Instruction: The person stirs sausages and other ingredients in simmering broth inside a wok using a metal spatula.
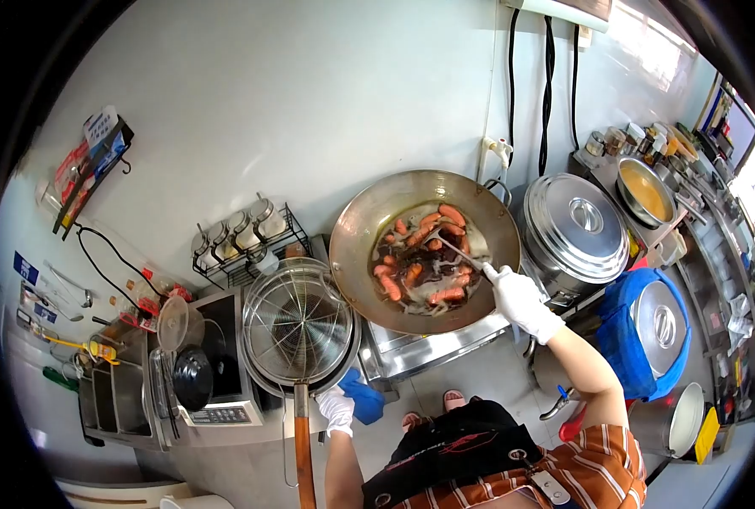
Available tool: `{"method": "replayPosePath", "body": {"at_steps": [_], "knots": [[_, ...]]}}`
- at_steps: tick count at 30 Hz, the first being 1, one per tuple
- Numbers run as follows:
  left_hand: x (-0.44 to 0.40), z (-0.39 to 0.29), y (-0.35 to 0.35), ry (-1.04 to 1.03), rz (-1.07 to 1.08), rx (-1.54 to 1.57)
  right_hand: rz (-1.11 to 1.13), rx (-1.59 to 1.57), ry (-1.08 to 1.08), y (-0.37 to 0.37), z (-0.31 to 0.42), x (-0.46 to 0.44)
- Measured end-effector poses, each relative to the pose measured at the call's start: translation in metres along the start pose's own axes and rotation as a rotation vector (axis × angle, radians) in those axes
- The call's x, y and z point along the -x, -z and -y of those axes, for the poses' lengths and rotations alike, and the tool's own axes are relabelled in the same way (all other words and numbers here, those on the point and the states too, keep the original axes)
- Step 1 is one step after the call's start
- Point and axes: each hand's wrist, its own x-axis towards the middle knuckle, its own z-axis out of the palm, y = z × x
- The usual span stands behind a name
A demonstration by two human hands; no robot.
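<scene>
My right hand (pixel 518 299), in a white glove, is closed around the handle of a long metal cooking utensil (pixel 460 250). Its far end dips into the wok (pixel 353 254), and its head is hard to make out among the food. Reddish sausages (pixel 448 295) and pale strips lie there in dark liquid. Also gloved in white, my left hand (pixel 337 412) is closed at a blue cloth (pixel 363 399), its fingers partly hidden. Just left of it runs the wooden handle (pixel 304 450) of a wire strainer (pixel 297 327), which rests over a round pan.
Right of the wok stands a large lidded steel pot (pixel 576 225). Another lidded pot (pixel 659 327) is wrapped in blue. A bowl of yellow liquid (pixel 644 191) sits at the back right. Left are an induction cooker (pixel 225 413) and a jar rack (pixel 250 246) by the wall.
</scene>
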Motion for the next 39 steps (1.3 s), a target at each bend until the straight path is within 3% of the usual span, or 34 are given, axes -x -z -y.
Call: {"method": "replayPosePath", "body": {"at_steps": [6,8,13,24,27,29,33,39], "knots": [[-0.004,0.002,-0.003,0.002,0.018,-0.063,-0.018,-0.114,-0.033,0.059,-0.017,0.043],[-0.005,0.004,-0.005,0.067,0.103,-0.065,0.063,-0.183,-0.123,0.078,-0.020,0.057],[-0.006,0.002,0.001,0.002,0.124,-0.070,0.226,-0.104,-0.141,0.116,-0.021,0.088],[-0.005,0.000,0.005,0.066,0.177,-0.032,0.245,-0.175,-0.083,0.049,0.005,0.075],[-0.004,0.000,0.004,0.067,0.189,-0.045,0.122,-0.171,0.004,0.010,0.013,0.061],[-0.004,0.013,-0.020,-0.043,-0.124,-0.073,0.116,-0.177,-0.019,0.003,0.026,0.048],[-0.002,0.005,-0.010,-0.051,-0.125,-0.058,0.057,-0.223,-0.028,-0.029,0.037,0.022],[0.001,-0.005,0.007,0.014,-0.038,-0.016,-0.041,-0.048,-0.015,-0.041,0.041,-0.016]]}}
